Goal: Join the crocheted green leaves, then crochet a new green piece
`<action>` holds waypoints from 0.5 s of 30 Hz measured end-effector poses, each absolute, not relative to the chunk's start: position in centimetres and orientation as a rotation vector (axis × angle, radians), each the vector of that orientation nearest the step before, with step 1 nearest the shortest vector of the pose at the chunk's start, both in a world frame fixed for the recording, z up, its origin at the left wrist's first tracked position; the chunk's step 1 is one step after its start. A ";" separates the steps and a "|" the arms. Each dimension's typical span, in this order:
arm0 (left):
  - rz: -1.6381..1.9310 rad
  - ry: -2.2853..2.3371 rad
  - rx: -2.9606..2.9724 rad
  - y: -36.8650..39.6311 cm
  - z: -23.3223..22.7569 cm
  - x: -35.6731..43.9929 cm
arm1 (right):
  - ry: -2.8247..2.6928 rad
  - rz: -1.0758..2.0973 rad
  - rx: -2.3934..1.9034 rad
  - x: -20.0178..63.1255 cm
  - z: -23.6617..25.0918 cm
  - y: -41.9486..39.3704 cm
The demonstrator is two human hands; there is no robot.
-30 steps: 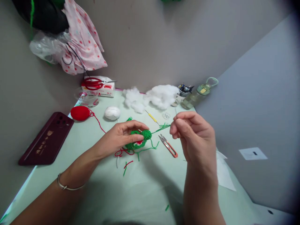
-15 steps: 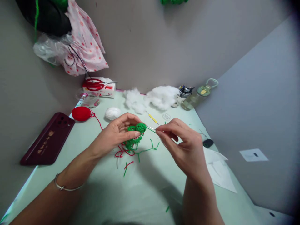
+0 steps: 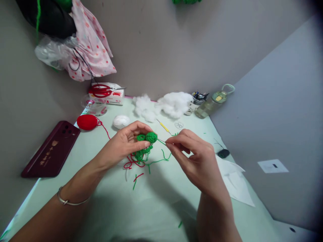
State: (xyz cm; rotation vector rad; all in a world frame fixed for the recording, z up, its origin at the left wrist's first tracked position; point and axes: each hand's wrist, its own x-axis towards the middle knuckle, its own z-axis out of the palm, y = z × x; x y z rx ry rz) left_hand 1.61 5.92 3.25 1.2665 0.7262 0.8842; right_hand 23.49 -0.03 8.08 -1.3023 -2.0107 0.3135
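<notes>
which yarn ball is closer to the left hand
The white yarn ball, just beyond the left hand; the red yarn ball lies farther, near the phone.

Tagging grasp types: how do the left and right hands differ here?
1. Grip: the left hand holds the green crocheted piece between thumb and curved fingers; the right hand pinches a thin needle or strand at its fingertips (too fine to tell which).
2. Wrist: the left hand's wears a silver bangle; the right hand's shows none.

Shared: both are bare and oppose the thumb to the fingers.
</notes>
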 end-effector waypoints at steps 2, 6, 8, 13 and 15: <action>0.894 0.723 1.273 5.9 3.4 1.7 | -2.012 0.314 -1.311 23.4 8.1 -0.1; 0.943 0.703 1.264 5.9 3.4 2.0 | -2.006 0.346 -1.322 23.1 8.2 -0.2; 0.947 0.703 1.241 5.8 3.4 2.1 | -1.987 0.410 -1.309 23.1 8.2 -0.1; 0.950 0.680 1.175 5.3 3.7 2.6 | -1.893 0.629 -1.255 23.2 7.9 0.8; 0.942 0.683 1.160 5.1 3.8 2.8 | -1.860 0.695 -1.233 23.2 7.6 1.0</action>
